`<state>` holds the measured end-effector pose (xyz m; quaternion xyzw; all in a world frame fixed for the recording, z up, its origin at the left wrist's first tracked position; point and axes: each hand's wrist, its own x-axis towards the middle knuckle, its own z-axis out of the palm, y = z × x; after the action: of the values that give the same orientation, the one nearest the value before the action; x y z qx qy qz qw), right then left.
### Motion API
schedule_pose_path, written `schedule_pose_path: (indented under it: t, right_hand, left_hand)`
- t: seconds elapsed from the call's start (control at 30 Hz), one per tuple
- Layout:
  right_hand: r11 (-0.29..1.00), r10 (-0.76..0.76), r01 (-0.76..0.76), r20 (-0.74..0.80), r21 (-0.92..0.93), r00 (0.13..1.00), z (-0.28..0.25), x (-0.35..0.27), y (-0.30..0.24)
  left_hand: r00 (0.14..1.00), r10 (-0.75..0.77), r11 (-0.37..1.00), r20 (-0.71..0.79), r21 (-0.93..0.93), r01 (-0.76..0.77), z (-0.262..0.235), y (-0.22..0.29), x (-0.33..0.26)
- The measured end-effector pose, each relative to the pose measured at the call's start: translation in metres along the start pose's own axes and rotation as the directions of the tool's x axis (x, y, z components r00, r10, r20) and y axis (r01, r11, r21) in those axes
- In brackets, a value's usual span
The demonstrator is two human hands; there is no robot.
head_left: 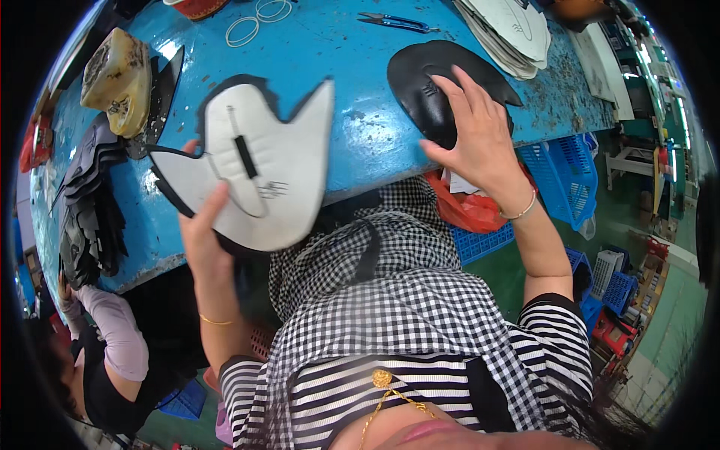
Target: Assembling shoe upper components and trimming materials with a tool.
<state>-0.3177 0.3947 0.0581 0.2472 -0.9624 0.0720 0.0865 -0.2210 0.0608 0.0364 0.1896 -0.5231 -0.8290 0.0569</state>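
Observation:
My left hand (208, 244) grips a white-backed shoe upper piece (296, 169) at its lower left edge, thumb on top. The piece has black edges, a short black strip in its middle and pen marks. It is tilted above the near edge of the blue table (360, 142). My right hand (480, 139) is spread, with fingers apart, over a rounded black leather upper piece (416, 75) at the right of the table. Its fingertips are close to or on the black surface; contact is hard to make out.
Blue thread snips (397, 21) and white cord loops (251, 28) lie at the far side. A stack of white pieces (510, 37) is far right; black pieces (90, 195) and a yellowish block (116, 79) are left. A blue crate (562, 180) stands below right. A co-worker's sleeve (120, 330) shows lower left.

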Motion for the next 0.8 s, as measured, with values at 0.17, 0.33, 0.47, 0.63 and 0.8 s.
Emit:
schedule_pose_path:
  t: [0.17,0.33,0.47,0.63,0.8]
  right_hand:
    - [0.988,-0.018,0.023,0.035,-0.154,0.999,0.021,-0.007,0.025]
    - [0.986,-0.118,0.108,-0.074,-0.125,0.990,0.013,0.006,0.057]
    - [0.962,-0.174,0.192,-0.109,0.193,0.979,-0.009,0.010,0.056]
    - [0.580,-0.605,0.614,-0.222,0.535,0.765,-0.033,-0.011,-0.005]
    - [0.735,0.022,0.112,-0.189,0.669,0.982,0.002,-0.051,-0.010]
  left_hand:
    - [0.999,-0.022,0.968,-0.041,0.249,0.032,-0.053,0.009,0.036]
    - [0.587,0.791,0.277,0.175,0.752,-0.598,-0.007,0.017,0.007]
    - [0.774,-0.081,0.981,0.628,0.189,-0.050,0.023,-0.007,-0.019]
    - [0.683,-0.439,0.540,0.584,-0.436,0.720,0.070,-0.063,-0.017]
    - [0.852,-0.386,0.771,0.353,-0.384,0.508,0.072,-0.064,-0.025]
